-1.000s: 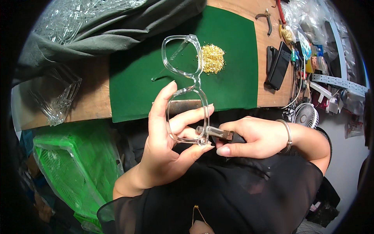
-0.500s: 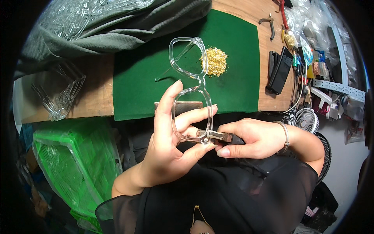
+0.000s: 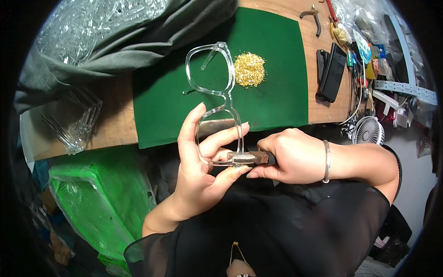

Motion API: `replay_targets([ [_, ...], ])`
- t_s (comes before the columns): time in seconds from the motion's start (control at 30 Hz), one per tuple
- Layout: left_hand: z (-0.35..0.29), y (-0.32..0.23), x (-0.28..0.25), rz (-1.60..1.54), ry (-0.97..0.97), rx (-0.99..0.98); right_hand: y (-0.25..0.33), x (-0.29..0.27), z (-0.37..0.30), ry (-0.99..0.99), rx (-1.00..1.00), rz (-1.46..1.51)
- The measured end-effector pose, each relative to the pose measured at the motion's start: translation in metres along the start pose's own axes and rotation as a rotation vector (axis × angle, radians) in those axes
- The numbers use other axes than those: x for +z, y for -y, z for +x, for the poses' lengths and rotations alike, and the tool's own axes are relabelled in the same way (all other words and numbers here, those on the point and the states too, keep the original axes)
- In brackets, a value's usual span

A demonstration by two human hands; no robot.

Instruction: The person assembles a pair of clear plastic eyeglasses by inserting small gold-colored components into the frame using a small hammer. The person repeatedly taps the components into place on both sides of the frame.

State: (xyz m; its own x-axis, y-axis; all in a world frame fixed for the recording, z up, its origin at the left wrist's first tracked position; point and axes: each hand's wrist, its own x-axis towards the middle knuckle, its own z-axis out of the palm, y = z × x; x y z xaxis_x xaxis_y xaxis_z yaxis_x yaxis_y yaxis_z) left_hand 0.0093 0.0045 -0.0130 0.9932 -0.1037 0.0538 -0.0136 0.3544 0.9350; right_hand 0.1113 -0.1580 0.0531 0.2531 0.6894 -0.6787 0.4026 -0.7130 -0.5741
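My left hand [image 3: 198,173] holds a clear plastic eyeglass frame [image 3: 230,69] on end, pinching its near corner while a finger passes behind the lower rim. One temple [image 3: 195,87] shows beyond the upper rim. My right hand [image 3: 288,157] is closed round a pair of pliers [image 3: 256,158], its handles mostly hidden in the palm. The plier jaws lie across the near corner of the frame, touching it close to my left thumb. Past the frame, a heap of small gold-coloured metal pieces [image 3: 249,69] rests on a green mat [image 3: 277,92].
A grey cloth [image 3: 152,46] with many clear frames is at the far left. More clear parts [image 3: 76,122] lie at the table's left edge. A green crate [image 3: 99,203] stands below. Black phone-like devices [image 3: 333,73], another pair of pliers [image 3: 315,21] and a small fan [image 3: 368,131] are right.
The plier jaws have turned and now lie flatter across the frame's corner. My right wrist has rotated, showing more of the back of the hand. The frame appears slightly further left.
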Motion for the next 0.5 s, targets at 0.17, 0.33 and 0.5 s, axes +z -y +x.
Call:
replay_targets([
  [0.17,0.006,-0.017,-0.009,-0.260,-0.093,-0.028,-0.018,-0.016,-0.004,-0.167,-0.227,0.262],
  [0.33,0.008,-0.022,-0.014,-0.491,-0.137,-0.020,-0.066,0.027,0.033,-0.547,-0.202,0.466],
  [0.5,0.004,-0.026,-0.022,-0.561,-0.184,-0.048,-0.083,0.046,0.045,-0.667,-0.201,0.461],
])
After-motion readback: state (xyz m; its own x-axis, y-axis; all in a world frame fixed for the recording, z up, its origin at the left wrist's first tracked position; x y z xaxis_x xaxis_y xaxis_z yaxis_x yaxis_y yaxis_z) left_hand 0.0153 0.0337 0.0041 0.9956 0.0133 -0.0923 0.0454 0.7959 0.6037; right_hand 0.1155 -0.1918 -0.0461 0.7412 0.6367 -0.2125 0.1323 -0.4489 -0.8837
